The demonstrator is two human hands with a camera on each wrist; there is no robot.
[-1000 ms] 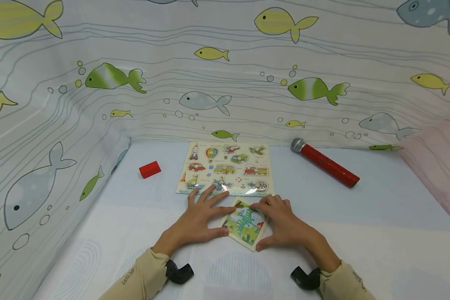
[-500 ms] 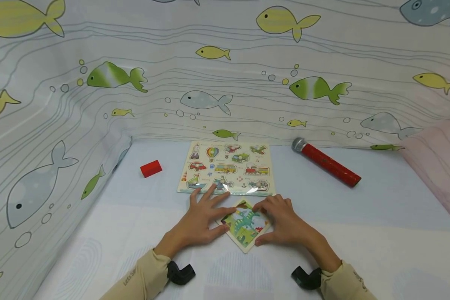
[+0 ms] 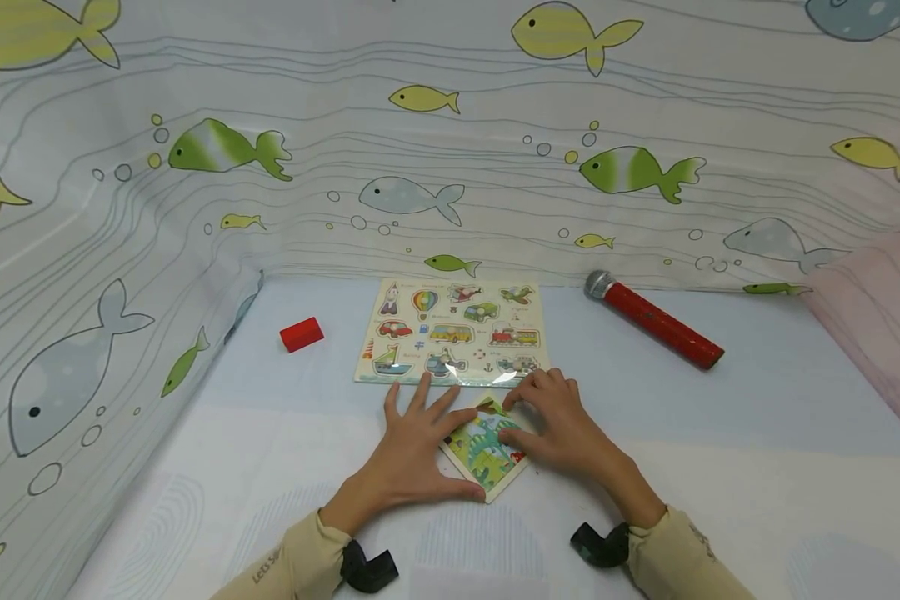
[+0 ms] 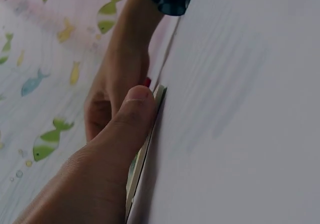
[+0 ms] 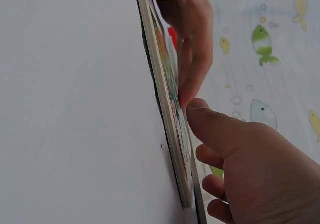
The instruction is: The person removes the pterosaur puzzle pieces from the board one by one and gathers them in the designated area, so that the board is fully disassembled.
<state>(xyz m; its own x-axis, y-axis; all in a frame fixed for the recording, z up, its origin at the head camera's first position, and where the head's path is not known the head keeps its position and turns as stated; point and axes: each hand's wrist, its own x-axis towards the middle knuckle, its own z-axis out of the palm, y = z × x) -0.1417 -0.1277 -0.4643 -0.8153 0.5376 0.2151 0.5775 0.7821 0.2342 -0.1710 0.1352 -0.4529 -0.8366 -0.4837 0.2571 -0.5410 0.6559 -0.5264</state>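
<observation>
A small square jigsaw puzzle (image 3: 487,462) with a green dinosaur picture and a pale frame lies cornerwise on the table. My left hand (image 3: 412,454) spreads its fingers along its left side, the index fingertip at the upper-left edge and the thumb at the near corner. In the left wrist view that thumb (image 4: 136,97) presses against the puzzle's edge. My right hand (image 3: 570,429) is over the puzzle's right side, with its thumb over the picture and its index finger near the far-right edge. The right wrist view shows this thumb (image 5: 198,104) close to the picture surface; firm contact is unclear.
A board with vehicle pictures (image 3: 453,333) lies just beyond both hands. A red block (image 3: 302,334) sits at the far left. A red microphone-shaped object with a silver head (image 3: 656,321) lies at the far right. Fish-patterned cloth (image 3: 315,150) rises behind.
The puzzle has turned slightly, so one corner points nearer me. My left thumb has slid from its left edge to the near corner. My right thumb has moved from the right edge over the picture.
</observation>
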